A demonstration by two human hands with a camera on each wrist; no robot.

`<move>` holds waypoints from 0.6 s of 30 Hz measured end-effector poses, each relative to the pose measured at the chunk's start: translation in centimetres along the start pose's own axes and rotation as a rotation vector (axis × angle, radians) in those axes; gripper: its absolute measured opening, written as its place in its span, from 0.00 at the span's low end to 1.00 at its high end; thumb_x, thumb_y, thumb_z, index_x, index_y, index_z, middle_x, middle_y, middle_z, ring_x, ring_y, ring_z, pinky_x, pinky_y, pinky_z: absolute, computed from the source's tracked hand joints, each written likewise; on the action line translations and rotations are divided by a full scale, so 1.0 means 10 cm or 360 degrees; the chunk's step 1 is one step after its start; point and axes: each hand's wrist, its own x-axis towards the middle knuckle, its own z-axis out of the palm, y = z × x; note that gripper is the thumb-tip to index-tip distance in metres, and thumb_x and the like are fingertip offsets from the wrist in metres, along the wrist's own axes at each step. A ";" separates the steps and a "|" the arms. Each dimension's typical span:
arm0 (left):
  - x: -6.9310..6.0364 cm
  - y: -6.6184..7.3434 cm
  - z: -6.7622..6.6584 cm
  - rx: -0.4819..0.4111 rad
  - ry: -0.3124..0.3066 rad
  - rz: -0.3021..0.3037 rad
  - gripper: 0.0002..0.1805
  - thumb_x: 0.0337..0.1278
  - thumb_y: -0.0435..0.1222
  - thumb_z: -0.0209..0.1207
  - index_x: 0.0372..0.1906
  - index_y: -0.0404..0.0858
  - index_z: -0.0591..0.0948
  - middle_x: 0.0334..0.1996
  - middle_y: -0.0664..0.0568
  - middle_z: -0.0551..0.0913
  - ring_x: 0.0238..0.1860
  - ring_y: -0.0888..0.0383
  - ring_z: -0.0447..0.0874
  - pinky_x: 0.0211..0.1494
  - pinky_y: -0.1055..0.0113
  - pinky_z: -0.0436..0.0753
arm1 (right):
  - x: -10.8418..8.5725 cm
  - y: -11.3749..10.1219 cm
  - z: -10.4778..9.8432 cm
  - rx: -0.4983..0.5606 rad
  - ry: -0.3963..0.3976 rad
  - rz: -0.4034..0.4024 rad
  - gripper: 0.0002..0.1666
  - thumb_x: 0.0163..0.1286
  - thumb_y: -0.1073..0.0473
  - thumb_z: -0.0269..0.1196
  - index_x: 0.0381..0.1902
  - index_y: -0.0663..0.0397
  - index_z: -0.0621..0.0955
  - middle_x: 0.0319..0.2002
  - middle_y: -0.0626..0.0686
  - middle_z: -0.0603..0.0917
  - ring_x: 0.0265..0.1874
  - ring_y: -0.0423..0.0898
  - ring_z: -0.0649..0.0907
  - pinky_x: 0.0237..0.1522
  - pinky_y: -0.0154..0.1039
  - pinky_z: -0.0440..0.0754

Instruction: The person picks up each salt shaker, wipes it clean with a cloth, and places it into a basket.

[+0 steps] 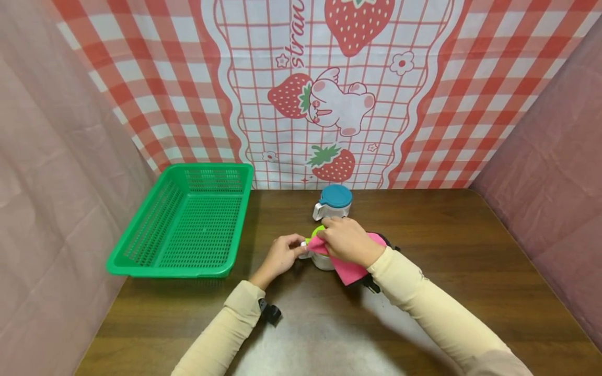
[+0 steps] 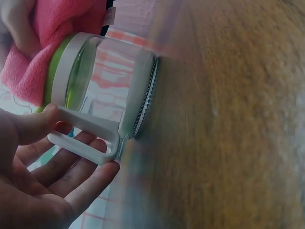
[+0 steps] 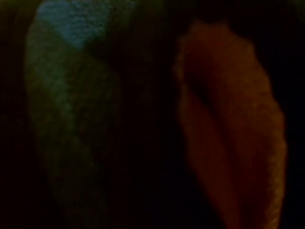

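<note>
Left fingers on a jar's handle, right fingers pressing a pink cloth to its green lid.
The green-lidded jar point(image 1: 323, 262) is on the bench point(image 1: 301, 339), between the two hands; the left hand point(image 1: 280, 256) grips its white handle point(image 2: 88, 151), thumb on the upper end by the collar and fingers curled about the grip; the right hand point(image 1: 350, 241) holds the pink cloth point(image 1: 349, 272) bunched in its bent fingers, part of it lying against the lid and the rest hanging beside the jar; a blue-lidded jar point(image 1: 336, 196) stands just behind, near the patterned backdrop point(image 1: 291, 141); the green basket point(image 1: 171, 272) sits well apart on the left; the right wrist view is too dark and blurred to read.
</note>
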 end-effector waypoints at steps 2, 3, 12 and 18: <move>0.00 0.01 -0.01 0.0014 -0.0009 0.0013 0.07 0.54 0.30 0.63 0.39 0.34 0.85 0.33 0.45 0.87 0.35 0.57 0.80 0.41 0.67 0.78 | 0.04 0.00 0.00 0.0012 -0.0029 0.0035 0.04 0.56 0.63 0.67 0.27 0.48 0.87 0.25 0.50 0.78 0.22 0.47 0.78 0.22 0.42 0.77; 0.00 0.01 -0.01 0.0013 -0.0015 0.0010 0.07 0.54 0.30 0.62 0.39 0.34 0.85 0.33 0.45 0.87 0.35 0.57 0.80 0.42 0.67 0.78 | 0.06 0.00 0.00 0.0020 -0.0046 0.0051 0.04 0.56 0.63 0.67 0.27 0.48 0.87 0.25 0.50 0.79 0.22 0.47 0.78 0.22 0.42 0.78; 0.01 0.02 -0.01 -0.0007 -0.0024 -0.0016 0.08 0.54 0.30 0.63 0.39 0.35 0.86 0.35 0.46 0.88 0.35 0.58 0.80 0.42 0.68 0.78 | 0.18 0.04 0.02 -0.0005 -0.0153 0.0111 0.02 0.56 0.59 0.70 0.26 0.49 0.87 0.27 0.51 0.80 0.24 0.48 0.80 0.24 0.44 0.81; 0.01 0.02 -0.01 -0.0037 -0.0025 -0.0018 0.07 0.55 0.34 0.65 0.37 0.34 0.86 0.33 0.45 0.88 0.34 0.60 0.78 0.40 0.70 0.77 | 0.24 0.10 0.04 -0.0052 -0.0203 0.0148 0.02 0.56 0.59 0.69 0.27 0.49 0.87 0.29 0.52 0.82 0.29 0.50 0.82 0.27 0.47 0.82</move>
